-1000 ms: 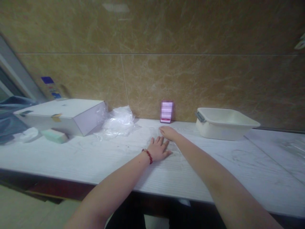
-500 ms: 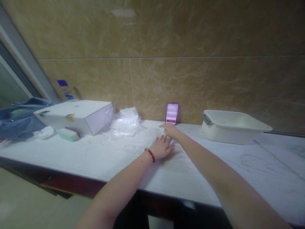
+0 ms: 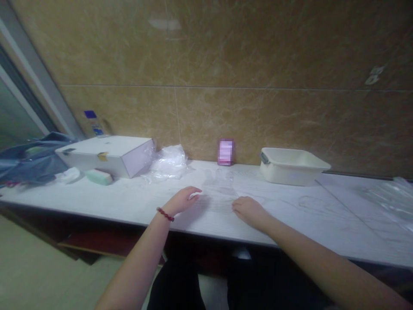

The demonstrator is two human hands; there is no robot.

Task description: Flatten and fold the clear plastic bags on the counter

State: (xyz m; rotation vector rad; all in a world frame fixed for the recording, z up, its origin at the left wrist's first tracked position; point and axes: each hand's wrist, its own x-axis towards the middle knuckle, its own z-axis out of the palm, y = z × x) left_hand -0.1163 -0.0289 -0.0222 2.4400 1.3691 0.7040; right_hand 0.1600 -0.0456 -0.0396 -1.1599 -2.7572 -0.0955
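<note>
Clear plastic sheet (image 3: 220, 194) lies between left hand (image 3: 181, 200) and right hand (image 3: 248, 210).

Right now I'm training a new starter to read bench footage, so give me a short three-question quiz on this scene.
1. True or false: the left hand has a red bead bracelet at its wrist.
2. Where does the cream basin stand? A: left of both hands. B: right of the pink card. C: between the hands.
3. What lies on the table between the left hand and the right hand?

Key: 1 true; 2 B; 3 a flat clear plastic sheet.
</note>
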